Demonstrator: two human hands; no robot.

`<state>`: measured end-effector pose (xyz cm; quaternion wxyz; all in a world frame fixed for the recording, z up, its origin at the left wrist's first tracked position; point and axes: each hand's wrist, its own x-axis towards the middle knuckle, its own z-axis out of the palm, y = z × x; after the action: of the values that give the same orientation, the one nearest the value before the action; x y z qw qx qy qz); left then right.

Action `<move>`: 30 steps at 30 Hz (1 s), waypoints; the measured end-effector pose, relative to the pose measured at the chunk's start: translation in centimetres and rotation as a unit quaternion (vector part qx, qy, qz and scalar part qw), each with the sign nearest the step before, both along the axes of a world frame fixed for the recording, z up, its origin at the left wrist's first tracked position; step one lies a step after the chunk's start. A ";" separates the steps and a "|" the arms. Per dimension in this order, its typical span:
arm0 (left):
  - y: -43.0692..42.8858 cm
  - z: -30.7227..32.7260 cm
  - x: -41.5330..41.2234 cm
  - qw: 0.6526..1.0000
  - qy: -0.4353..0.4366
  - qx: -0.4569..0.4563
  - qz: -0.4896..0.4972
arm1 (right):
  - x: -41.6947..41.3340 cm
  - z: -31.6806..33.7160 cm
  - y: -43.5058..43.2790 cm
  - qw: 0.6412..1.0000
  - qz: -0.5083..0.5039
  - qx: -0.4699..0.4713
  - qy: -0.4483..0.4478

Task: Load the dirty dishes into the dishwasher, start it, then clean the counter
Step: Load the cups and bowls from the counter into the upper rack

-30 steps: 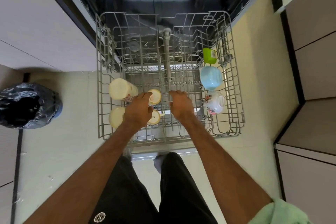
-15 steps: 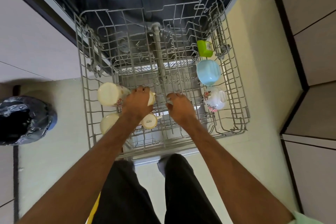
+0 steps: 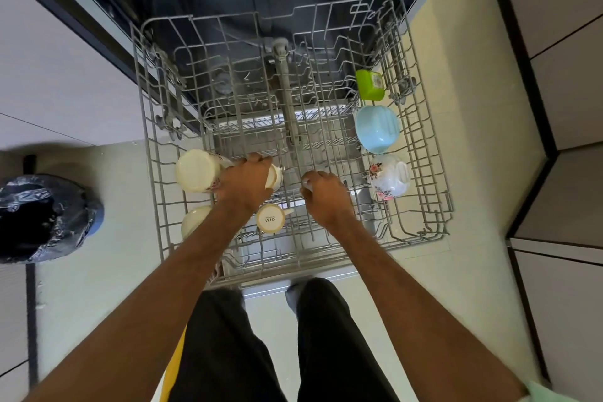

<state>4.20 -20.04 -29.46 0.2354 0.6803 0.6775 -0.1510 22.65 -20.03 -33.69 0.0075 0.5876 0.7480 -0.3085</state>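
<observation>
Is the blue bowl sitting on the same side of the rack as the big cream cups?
No, the blue bowl sits along the rack's right edge, while the cream cups are on the left side.

This is a home kitchen. An open dishwasher (image 3: 228,3) is built in under a counter edge between plain flat-fronted cabinets (image 3: 58,68), and its grey wire rack (image 3: 421,147) is pulled out over a pale tiled floor (image 3: 456,81). The rack holds everyday household crockery: cream cups (image 3: 195,170), a light blue bowl (image 3: 375,129), a flower-patterned cup (image 3: 390,178) and a small green container (image 3: 368,85). A bin lined with a black bag (image 3: 42,219) stands on the floor beside the cabinets.
</observation>
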 end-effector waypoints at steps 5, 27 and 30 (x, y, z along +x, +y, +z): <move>0.1 -0.1 -0.1 1.000 0.014 -0.015 -0.009 | -0.3 -0.1 0.0 1.000 0.014 0.012 -0.004; -2.6 6.1 -2.1 0.994 -0.032 0.067 0.078 | -1.7 4.0 1.5 0.997 0.058 0.041 -0.029; -3.5 9.9 -4.1 0.990 -0.024 0.095 0.100 | -3.5 7.6 2.0 0.997 0.063 0.052 -0.017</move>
<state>0.12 -23.53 -19.52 0.1994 0.6320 0.7475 -0.0456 19.20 -18.03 -26.12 0.0094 0.5438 0.7984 -0.2583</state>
